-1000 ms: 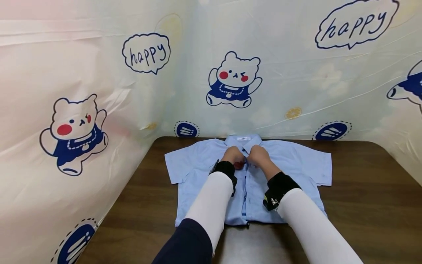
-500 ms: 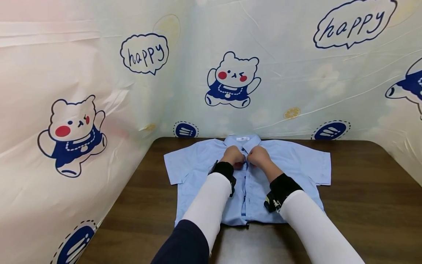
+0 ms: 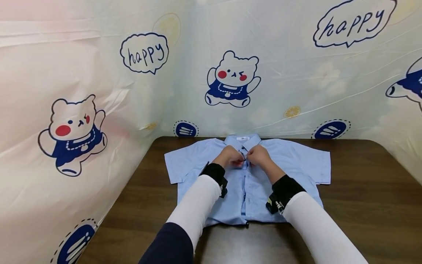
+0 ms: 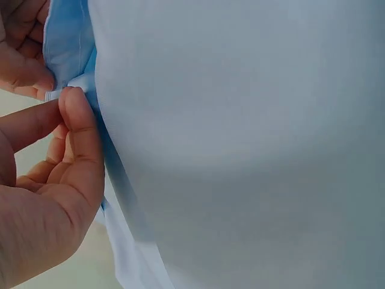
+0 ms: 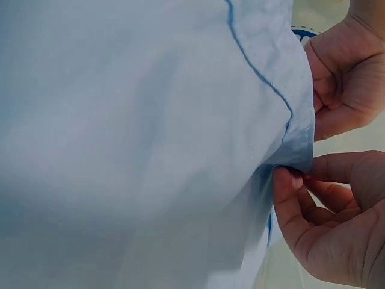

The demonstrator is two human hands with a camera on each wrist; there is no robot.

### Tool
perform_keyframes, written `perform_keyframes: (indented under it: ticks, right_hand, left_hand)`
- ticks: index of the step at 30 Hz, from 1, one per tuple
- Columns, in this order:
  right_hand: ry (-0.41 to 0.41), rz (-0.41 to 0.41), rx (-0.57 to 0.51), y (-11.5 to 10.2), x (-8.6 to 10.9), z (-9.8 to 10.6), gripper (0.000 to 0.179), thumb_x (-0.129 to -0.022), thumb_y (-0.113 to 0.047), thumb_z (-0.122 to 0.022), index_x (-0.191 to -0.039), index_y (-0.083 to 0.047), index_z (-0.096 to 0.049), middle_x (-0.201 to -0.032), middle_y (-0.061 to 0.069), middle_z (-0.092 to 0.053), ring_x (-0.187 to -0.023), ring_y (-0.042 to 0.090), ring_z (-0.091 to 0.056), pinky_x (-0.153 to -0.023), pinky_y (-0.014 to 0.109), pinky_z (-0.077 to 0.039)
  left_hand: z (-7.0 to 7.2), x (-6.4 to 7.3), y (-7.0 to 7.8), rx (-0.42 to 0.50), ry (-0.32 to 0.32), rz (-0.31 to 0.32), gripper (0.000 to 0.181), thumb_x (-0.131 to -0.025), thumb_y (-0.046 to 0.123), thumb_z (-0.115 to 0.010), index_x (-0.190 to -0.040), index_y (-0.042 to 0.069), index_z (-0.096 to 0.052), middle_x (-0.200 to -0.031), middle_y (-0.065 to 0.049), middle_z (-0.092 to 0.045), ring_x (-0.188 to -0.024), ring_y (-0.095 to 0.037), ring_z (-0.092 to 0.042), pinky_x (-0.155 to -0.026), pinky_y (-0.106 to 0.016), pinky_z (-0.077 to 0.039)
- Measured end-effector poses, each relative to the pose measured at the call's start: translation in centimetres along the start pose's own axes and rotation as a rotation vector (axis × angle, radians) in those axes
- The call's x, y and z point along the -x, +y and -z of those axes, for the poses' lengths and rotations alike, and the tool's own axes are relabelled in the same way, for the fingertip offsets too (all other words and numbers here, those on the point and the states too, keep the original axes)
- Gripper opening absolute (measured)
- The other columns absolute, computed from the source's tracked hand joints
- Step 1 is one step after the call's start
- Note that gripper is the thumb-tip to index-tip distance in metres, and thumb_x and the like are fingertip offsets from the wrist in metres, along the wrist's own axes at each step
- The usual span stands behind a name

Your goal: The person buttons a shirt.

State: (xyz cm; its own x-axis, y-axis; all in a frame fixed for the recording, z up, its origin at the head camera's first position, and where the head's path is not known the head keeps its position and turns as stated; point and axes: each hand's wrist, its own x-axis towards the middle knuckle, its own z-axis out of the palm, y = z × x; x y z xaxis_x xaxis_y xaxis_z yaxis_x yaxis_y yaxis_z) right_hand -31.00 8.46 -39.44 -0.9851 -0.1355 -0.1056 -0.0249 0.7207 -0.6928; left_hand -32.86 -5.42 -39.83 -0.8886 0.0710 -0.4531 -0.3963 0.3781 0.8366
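A light blue short-sleeved shirt (image 3: 280,165) lies front up, its collar (image 3: 243,139) at the far side. My left hand (image 3: 227,157) is at the upper front placket; in the left wrist view its thumb and index finger (image 4: 75,108) pinch the cloth edge. Facing it, my right hand (image 3: 259,156) pinches the other side of the placket, and the right wrist view shows that hand's fingertips (image 5: 289,183) gripping a fold. Below both hands the placket (image 3: 244,194) runs down to the hem with small dark buttons. What lies between the fingertips is mostly hidden.
The shirt rests on a dark brown wooden table (image 3: 366,205). Around the table's back and sides hangs a pale curtain (image 3: 283,55) printed with bears and "happy" bubbles. Both wrists carry black straps (image 3: 214,175) with small cameras.
My left wrist and forearm have swung to the left, and the left fingers now show more from the side at the placket. The right hand keeps nearly the same spot; its forearm shifts slightly right.
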Motion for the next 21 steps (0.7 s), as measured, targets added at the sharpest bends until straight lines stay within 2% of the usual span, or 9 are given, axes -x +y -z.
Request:
perform_keyframes:
  ticks: [3, 7, 10, 13, 17, 21]
  right_hand:
    - [-0.024, 0.012, -0.019, 0.1, 0.1, -0.2, 0.018, -0.091, -0.008, -0.060, -0.093, 0.004, -0.072, -0.078, 0.008, -0.066, -0.062, 0.015, -0.061, -0.059, 0.026, -0.049]
    - [-0.027, 0.029, -0.051, 0.0, 0.5, -0.1, 0.022, -0.093, -0.010, -0.056, -0.090, 0.005, -0.072, -0.074, 0.007, -0.065, -0.062, 0.015, -0.061, -0.060, 0.027, -0.049]
    - [-0.030, 0.034, -0.078, -0.2, 0.7, 0.1, 0.023, -0.095, -0.009, -0.055, -0.091, 0.005, -0.072, -0.072, 0.007, -0.064, -0.063, 0.015, -0.061, -0.061, 0.027, -0.049]
    - [-0.030, 0.056, -0.083, -0.2, 0.7, 0.1, 0.018, -0.093, -0.006, -0.058, -0.095, 0.006, -0.072, -0.074, 0.007, -0.066, -0.064, 0.014, -0.062, -0.063, 0.027, -0.051]
    - [-0.017, 0.081, -0.068, -0.1, 0.6, -0.1, 0.011, -0.088, -0.003, -0.065, -0.092, 0.005, -0.072, -0.075, 0.007, -0.067, -0.063, 0.014, -0.061, -0.062, 0.027, -0.051]
    - [-0.003, 0.086, -0.063, -0.2, 0.7, -0.1, 0.007, -0.084, -0.003, -0.070, -0.088, 0.004, -0.071, -0.075, 0.006, -0.067, -0.061, 0.013, -0.060, -0.059, 0.027, -0.050]
  left_hand:
    - [0.4, 0.1, -0.3, 0.032, -0.013, 0.011, 0.015, -0.089, -0.001, -0.064, -0.075, -0.003, -0.063, -0.063, -0.008, -0.061, -0.052, -0.013, -0.059, -0.054, -0.021, -0.052]
    - [0.5, 0.4, -0.5, 0.112, -0.006, 0.008, 0.010, -0.088, -0.004, -0.064, -0.079, -0.005, -0.063, -0.064, -0.008, -0.062, -0.052, -0.013, -0.060, -0.054, -0.022, -0.053]
    - [0.6, 0.8, -0.4, 0.186, 0.014, 0.007, 0.003, -0.087, -0.005, -0.065, -0.085, -0.007, -0.063, -0.066, -0.008, -0.062, -0.053, -0.013, -0.060, -0.060, -0.025, -0.056]
    - [0.5, 1.1, -0.4, 0.249, 0.032, 0.004, 0.005, -0.088, -0.003, -0.064, -0.089, -0.007, -0.062, -0.067, -0.009, -0.063, -0.054, -0.013, -0.061, -0.066, -0.028, -0.057]
    - [0.0, 1.3, -0.5, 0.255, 0.090, -0.006, 0.011, -0.088, 0.007, -0.068, -0.090, -0.003, -0.062, -0.068, -0.007, -0.063, -0.053, -0.011, -0.060, -0.063, -0.027, -0.057]
    - [0.0, 1.5, -0.2, 0.231, 0.123, -0.007, 0.017, -0.085, 0.008, -0.072, -0.094, -0.003, -0.063, -0.071, -0.008, -0.064, -0.053, -0.012, -0.059, -0.059, -0.026, -0.056]
